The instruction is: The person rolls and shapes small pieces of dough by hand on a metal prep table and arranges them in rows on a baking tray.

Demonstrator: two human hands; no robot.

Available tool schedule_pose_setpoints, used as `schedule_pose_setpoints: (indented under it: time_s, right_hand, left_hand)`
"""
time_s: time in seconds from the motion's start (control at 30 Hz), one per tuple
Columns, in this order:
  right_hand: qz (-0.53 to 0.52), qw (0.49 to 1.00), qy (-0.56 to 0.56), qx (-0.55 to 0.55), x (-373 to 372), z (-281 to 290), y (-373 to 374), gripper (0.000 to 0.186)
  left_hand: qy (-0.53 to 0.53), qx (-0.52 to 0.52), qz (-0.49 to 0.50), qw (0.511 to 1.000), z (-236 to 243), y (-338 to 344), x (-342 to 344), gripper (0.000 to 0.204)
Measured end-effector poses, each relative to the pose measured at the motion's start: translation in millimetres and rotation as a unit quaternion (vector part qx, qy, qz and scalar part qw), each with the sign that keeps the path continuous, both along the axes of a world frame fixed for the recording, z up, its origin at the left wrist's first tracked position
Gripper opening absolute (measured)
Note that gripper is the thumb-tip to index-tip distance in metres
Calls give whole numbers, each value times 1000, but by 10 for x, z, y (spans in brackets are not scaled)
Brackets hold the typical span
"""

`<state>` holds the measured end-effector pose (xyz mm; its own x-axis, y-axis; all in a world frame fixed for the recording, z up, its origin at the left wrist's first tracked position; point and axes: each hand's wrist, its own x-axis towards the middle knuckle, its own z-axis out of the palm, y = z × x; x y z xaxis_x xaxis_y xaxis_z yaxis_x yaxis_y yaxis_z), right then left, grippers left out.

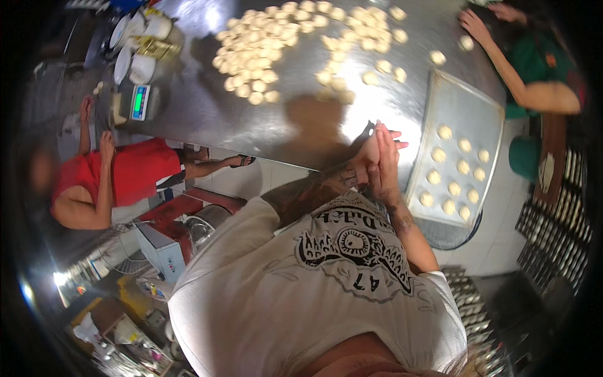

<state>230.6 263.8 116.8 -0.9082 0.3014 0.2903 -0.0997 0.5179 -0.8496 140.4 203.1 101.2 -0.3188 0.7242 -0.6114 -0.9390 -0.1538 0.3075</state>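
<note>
My left hand [367, 152] and my right hand [387, 157] are pressed palm to palm at the near edge of the metal table [251, 129]. Their fingers are stretched out, some spread apart at the tips. Anything that may lie between the palms is hidden. Beside my right hand is a metal baking tray [421, 160] bearing several round dough balls [463, 167] in spaced rows. Farther off on the table lies a large cluster of dough balls [251, 53], with a looser group [364, 38] to its right.
A digital scale [139, 102] and white tubs [142, 69] stand at the table's left. A person in red [119, 176] is on the left; another in green [546, 63] reaches over the far right corner. Racks of moulds [559, 213] stand at right, a machine [160, 251] at lower left.
</note>
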Motion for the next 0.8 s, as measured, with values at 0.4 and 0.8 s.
schedule_pose_setpoints:
  time_s: [0.4, 0.8]
  right_hand:
    - [25, 964, -204, 168, -3881, 8, -801, 47]
    - [-195, 980, 11, 40, -2228, -88, 62, 31]
  left_hand:
    - [717, -532, 104, 439, -221, -1809, -2988, 43]
    - [705, -265, 221, 620, -333, -2356, -2591, 32]
